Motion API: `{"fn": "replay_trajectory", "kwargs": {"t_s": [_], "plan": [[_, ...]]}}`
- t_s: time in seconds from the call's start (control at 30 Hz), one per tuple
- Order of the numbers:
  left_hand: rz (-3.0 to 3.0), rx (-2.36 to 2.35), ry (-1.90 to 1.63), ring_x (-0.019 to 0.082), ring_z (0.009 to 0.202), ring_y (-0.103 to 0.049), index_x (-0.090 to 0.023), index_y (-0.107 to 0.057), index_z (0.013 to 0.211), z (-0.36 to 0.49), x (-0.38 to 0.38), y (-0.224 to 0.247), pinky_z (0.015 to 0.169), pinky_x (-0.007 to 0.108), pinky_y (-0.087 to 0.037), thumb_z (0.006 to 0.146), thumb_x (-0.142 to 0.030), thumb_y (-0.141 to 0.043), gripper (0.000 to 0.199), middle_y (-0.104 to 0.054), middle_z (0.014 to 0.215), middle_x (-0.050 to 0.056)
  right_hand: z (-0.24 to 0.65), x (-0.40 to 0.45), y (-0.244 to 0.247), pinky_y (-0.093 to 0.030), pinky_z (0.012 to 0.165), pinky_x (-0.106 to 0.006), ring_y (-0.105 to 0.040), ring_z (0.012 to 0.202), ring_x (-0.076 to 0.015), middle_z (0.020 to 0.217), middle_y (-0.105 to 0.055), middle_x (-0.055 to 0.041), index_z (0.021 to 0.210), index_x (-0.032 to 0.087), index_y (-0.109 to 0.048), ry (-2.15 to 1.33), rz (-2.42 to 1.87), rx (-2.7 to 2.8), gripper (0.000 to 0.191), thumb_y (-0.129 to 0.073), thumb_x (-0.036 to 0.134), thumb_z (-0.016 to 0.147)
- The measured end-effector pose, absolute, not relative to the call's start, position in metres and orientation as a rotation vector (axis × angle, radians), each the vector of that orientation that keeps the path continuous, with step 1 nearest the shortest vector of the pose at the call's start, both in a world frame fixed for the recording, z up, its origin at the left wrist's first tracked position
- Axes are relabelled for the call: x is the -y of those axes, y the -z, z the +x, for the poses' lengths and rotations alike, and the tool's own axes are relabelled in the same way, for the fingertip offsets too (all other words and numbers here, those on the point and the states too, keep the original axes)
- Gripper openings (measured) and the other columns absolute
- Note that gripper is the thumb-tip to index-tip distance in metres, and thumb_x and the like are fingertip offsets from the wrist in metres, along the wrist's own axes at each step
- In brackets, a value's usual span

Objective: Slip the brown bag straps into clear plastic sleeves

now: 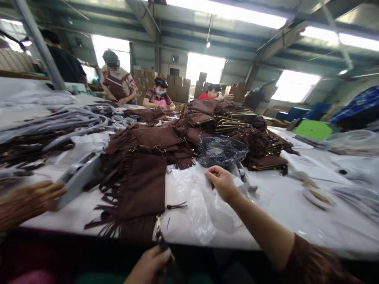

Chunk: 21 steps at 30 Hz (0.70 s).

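My left hand, at the bottom middle, is closed around a dark brown strap. A gold-coloured clasp joins this strap to a brown fringed bag lying flat at the table's front edge. Over crumpled clear plastic, my right hand has its thumb and fingers pinched together; what is between them, if anything, is too small to make out. Just beyond it sits a black plastic-wrapped bundle. A short dark cord lies beside the bag.
Brown bags with gold trim form a large pile across the table. Another person's hand rests by a grey box at left. Grey-wrapped straps lie behind it. A tape roll is at right. Several people work beyond.
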<state>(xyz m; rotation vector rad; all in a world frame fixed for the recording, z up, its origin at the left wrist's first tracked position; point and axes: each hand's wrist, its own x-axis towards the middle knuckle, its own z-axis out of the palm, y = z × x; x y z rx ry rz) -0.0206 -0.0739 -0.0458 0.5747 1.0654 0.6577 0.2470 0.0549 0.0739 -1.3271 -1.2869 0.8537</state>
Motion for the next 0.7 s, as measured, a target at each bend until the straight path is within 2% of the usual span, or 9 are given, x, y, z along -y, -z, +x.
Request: {"fn": "replay_trajectory", "kwargs": {"t_s": [0.03, 0.1, 0.2, 0.27, 0.37, 0.53, 0.7], "plan": [[0.552, -1.009, -0.694, 0.007, 0.051, -0.046, -0.014, -0.068, 0.074, -0.023, 0.076, 0.041, 0.043, 0.017, -0.03, 0.063, -0.046, -0.08, 0.036, -0.058, 0.063, 0.0, 0.233, -0.033, -0.062, -0.032, 0.036, -0.02, -0.043, 0.038, -0.0086, 0.047, -0.048, 0.0068, 0.07, 0.019, -0.055, -0.916, -1.364, 1.312, 0.023, -0.064, 0.039, 0.075], [0.551, -0.941, -0.761, 0.008, 0.061, -0.053, -0.013, -0.071, 0.08, -0.027, 0.077, 0.03, 0.053, 0.017, -0.04, 0.069, -0.035, -0.079, 0.026, -0.062, 0.072, 0.003, 0.209, 0.005, -0.038, -0.033, 0.038, -0.02, -0.044, 0.039, -0.0091, 0.047, -0.048, 0.0068, 0.071, 0.019, -0.055, -0.979, -1.448, 1.384, 0.019, -0.061, 0.036, 0.077], [0.499, -0.859, -0.817, 0.016, 0.092, -0.061, -0.015, -0.072, 0.098, -0.031, 0.076, 0.016, 0.077, 0.023, -0.048, 0.073, -0.027, -0.076, 0.029, -0.068, 0.1, 0.009, 0.184, 0.044, -0.009, -0.038, 0.048, -0.022, -0.05, 0.049, -0.0108, 0.055, -0.054, 0.0039, 0.07, 0.02, -0.057, -0.869, -1.535, 1.561, 0.014, -0.057, 0.029, 0.08], [0.502, -0.799, -0.82, 0.02, 0.101, -0.061, -0.015, -0.071, 0.103, -0.029, 0.075, 0.012, 0.086, 0.028, -0.048, 0.074, -0.026, -0.074, 0.031, -0.068, 0.108, 0.011, 0.171, 0.06, 0.002, -0.04, 0.056, -0.024, -0.052, 0.057, -0.0122, 0.061, -0.057, 0.0018, 0.071, 0.019, -0.058, -0.731, -1.55, 1.672, 0.012, -0.056, 0.026, 0.081], [0.554, -0.768, -0.798, 0.021, 0.096, -0.063, -0.014, -0.072, 0.099, -0.02, 0.076, 0.011, 0.089, 0.032, -0.047, 0.073, -0.027, -0.076, 0.029, -0.07, 0.103, 0.012, 0.155, 0.077, 0.006, -0.039, 0.061, -0.025, -0.053, 0.061, -0.0131, 0.065, -0.06, 0.0002, 0.072, 0.019, -0.059, -0.596, -1.531, 1.769, 0.011, -0.055, 0.022, 0.082], [0.629, -0.927, -0.724, 0.019, 0.081, -0.065, -0.012, -0.073, 0.087, -0.017, 0.078, 0.013, 0.079, 0.03, -0.049, 0.065, -0.035, -0.081, 0.033, -0.073, 0.087, 0.01, 0.156, 0.087, -0.003, -0.041, 0.064, -0.023, -0.057, 0.065, -0.0131, 0.069, -0.062, -0.0005, 0.075, 0.019, -0.062, -0.518, -1.443, 1.787, 0.01, -0.056, 0.02, 0.083], [0.666, -1.047, -0.641, 0.025, 0.086, -0.066, -0.016, -0.074, 0.079, -0.024, 0.076, 0.024, 0.079, 0.033, -0.051, 0.053, -0.047, -0.084, 0.041, -0.072, 0.082, 0.008, 0.257, 0.052, -0.029, -0.045, 0.067, -0.024, -0.059, 0.07, -0.0147, 0.077, -0.067, -0.0035, 0.085, 0.018, -0.066, -0.14, -1.589, 1.494, 0.018, -0.052, 0.029, 0.087]]}}
